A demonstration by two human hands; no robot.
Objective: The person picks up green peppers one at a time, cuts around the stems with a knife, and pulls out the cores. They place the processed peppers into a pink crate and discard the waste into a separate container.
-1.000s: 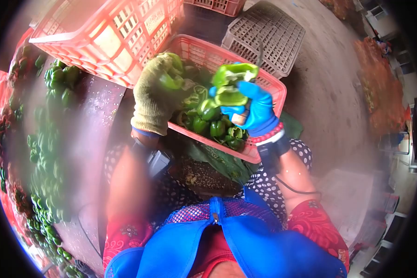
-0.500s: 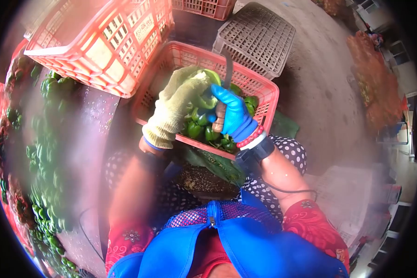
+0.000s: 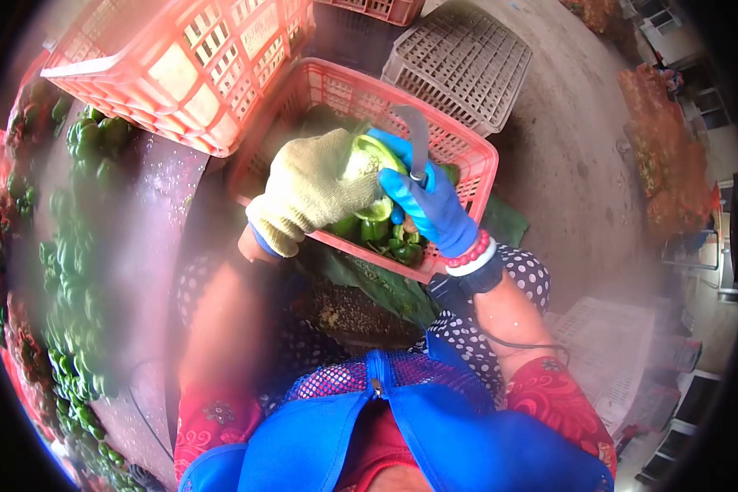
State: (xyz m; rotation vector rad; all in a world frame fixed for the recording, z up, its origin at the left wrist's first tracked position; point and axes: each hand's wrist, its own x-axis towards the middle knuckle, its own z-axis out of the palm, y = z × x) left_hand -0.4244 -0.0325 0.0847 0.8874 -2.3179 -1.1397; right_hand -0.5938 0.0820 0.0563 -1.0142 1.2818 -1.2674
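My left hand (image 3: 313,182), in a cream knitted glove, is closed around a cut green bell pepper (image 3: 367,156) whose pale, seedy inside faces up. My right hand (image 3: 435,211), in a blue glove, grips a knife (image 3: 416,135) with a short curved blade pointing up, away from me. Its fingers also touch the right edge of the pepper. The knife's handle is mostly hidden in the glove. Below both hands, several green peppers and pepper pieces (image 3: 406,246) lie in a pink plastic crate (image 3: 485,176).
A larger pink crate (image 3: 180,90) stands at the upper left, and a grey crate (image 3: 467,61) lies behind the working crate. Many green peppers (image 3: 74,287) spread along the left, partly blurred. Orange-red net sacks (image 3: 664,156) are far right. A green sheet (image 3: 377,287) hangs near my knees.
My right hand has moved closer against the pepper, its fingers now on the cut edge. The pepper's inside is turned more into view. The knife blade has shifted slightly right and down.
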